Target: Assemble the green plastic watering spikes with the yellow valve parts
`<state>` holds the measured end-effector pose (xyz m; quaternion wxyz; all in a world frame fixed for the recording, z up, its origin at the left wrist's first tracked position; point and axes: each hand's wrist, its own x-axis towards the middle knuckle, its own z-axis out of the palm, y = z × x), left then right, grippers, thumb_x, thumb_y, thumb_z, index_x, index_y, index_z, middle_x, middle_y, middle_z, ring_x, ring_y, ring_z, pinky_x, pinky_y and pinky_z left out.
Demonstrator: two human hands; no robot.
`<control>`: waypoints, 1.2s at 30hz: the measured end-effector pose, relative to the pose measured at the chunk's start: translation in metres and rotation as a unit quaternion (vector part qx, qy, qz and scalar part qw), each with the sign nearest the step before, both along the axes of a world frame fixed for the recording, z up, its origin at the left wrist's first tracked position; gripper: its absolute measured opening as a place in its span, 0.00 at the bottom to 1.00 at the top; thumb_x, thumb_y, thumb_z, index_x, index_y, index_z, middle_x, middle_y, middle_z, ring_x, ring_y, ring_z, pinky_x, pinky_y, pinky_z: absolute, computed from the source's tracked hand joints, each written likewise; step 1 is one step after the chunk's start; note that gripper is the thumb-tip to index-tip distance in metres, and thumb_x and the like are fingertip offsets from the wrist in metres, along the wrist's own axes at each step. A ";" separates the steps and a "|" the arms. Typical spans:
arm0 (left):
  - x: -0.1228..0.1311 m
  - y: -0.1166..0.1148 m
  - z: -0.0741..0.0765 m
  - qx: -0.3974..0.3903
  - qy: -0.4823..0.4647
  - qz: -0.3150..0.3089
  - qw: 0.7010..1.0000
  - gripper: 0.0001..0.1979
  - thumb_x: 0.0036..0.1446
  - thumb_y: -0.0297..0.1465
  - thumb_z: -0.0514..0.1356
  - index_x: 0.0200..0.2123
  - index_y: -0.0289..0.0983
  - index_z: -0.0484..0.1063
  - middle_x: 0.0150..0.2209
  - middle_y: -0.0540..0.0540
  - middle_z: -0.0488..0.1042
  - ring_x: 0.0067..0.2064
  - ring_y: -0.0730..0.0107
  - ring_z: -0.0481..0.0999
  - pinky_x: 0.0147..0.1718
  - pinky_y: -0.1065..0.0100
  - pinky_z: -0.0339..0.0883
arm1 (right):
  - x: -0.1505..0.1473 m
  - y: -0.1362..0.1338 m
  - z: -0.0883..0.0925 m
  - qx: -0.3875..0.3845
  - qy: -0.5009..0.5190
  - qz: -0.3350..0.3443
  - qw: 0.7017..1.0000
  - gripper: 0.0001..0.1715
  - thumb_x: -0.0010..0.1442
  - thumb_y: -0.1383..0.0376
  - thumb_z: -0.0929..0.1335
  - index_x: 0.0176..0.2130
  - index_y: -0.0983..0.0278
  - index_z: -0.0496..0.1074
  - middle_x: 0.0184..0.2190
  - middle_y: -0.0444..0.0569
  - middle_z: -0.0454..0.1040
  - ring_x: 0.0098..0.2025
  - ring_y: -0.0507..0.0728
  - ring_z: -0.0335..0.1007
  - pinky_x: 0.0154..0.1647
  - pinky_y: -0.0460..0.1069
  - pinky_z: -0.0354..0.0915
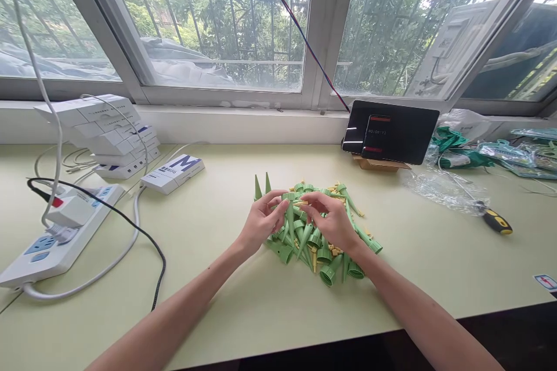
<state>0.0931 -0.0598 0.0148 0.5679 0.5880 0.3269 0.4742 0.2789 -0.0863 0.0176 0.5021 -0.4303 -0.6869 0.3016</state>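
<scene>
The left hand (266, 218) is pinching a green tapered spike (290, 217) point-down, seemingly steadying it; at its three o'clock, the right hand (329, 219) is pinching a yellow piece (299, 203). More spikes (329, 272) are lying within reach.

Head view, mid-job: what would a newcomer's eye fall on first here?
Probably the heap of green cones and yellow pieces mid-table, where the left hand holds a green cone and the right hand pinches a small yellow piece. Next, likely the dark screen propped behind the heap, to its right, near the window. Then the stack of white boxes at the picture's left.
</scene>
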 end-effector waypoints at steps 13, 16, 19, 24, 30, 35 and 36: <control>-0.002 0.001 0.000 0.001 0.031 -0.010 0.999 0.21 0.60 0.42 0.61 0.52 0.36 0.71 0.15 0.57 0.62 0.16 0.80 0.59 0.14 0.77 0.52 | -0.001 0.003 -0.002 -0.065 0.080 0.018 0.994 0.10 0.60 0.58 0.70 0.37 0.63 0.74 0.25 0.45 0.72 0.22 0.52 0.66 0.22 0.47 0.64; -0.002 0.001 -0.001 0.001 0.035 -0.002 0.999 0.20 0.59 0.42 0.62 0.50 0.36 0.72 0.16 0.56 0.63 0.16 0.80 0.59 0.14 0.77 0.52 | 0.000 0.003 -0.003 -0.067 0.069 0.018 0.995 0.10 0.61 0.58 0.69 0.37 0.63 0.74 0.25 0.45 0.72 0.23 0.52 0.67 0.23 0.47 0.64; -0.002 0.002 -0.003 0.003 0.039 0.008 0.999 0.18 0.58 0.42 0.63 0.47 0.36 0.73 0.17 0.56 0.64 0.16 0.81 0.58 0.14 0.77 0.51 | 0.000 0.003 -0.003 -0.061 0.061 0.021 0.996 0.10 0.63 0.59 0.68 0.37 0.63 0.73 0.26 0.45 0.72 0.23 0.52 0.67 0.24 0.47 0.64; -0.002 0.003 -0.006 0.012 0.040 0.010 0.999 0.16 0.57 0.41 0.64 0.44 0.37 0.73 0.17 0.57 0.61 0.16 0.82 0.57 0.14 0.77 0.52 | 0.000 0.001 -0.001 -0.046 0.032 0.018 0.998 0.10 0.63 0.59 0.68 0.36 0.63 0.73 0.24 0.44 0.71 0.23 0.52 0.66 0.25 0.47 0.64; -0.002 0.003 -0.007 -0.005 0.036 0.013 0.999 0.17 0.56 0.41 0.64 0.44 0.37 0.72 0.18 0.57 0.62 0.16 0.83 0.57 0.14 0.77 0.53 | 0.001 0.001 0.003 -0.033 0.006 0.017 0.999 0.10 0.63 0.59 0.67 0.35 0.63 0.73 0.25 0.44 0.70 0.24 0.52 0.67 0.26 0.47 0.64; -0.001 0.001 -0.005 0.005 0.035 0.016 0.999 0.16 0.56 0.41 0.65 0.42 0.37 0.72 0.21 0.56 0.63 0.16 0.83 0.58 0.14 0.77 0.53 | 0.000 0.000 0.003 -0.045 0.022 0.025 0.998 0.10 0.63 0.58 0.68 0.35 0.63 0.72 0.25 0.43 0.69 0.24 0.51 0.65 0.26 0.46 0.62; 0.000 0.001 -0.004 0.006 0.035 0.017 0.999 0.16 0.56 0.41 0.65 0.42 0.37 0.72 0.22 0.55 0.64 0.16 0.83 0.59 0.14 0.77 0.53 | -0.001 0.000 0.003 -0.054 0.029 0.028 0.998 0.11 0.63 0.58 0.68 0.35 0.63 0.72 0.25 0.43 0.69 0.23 0.51 0.64 0.25 0.46 0.62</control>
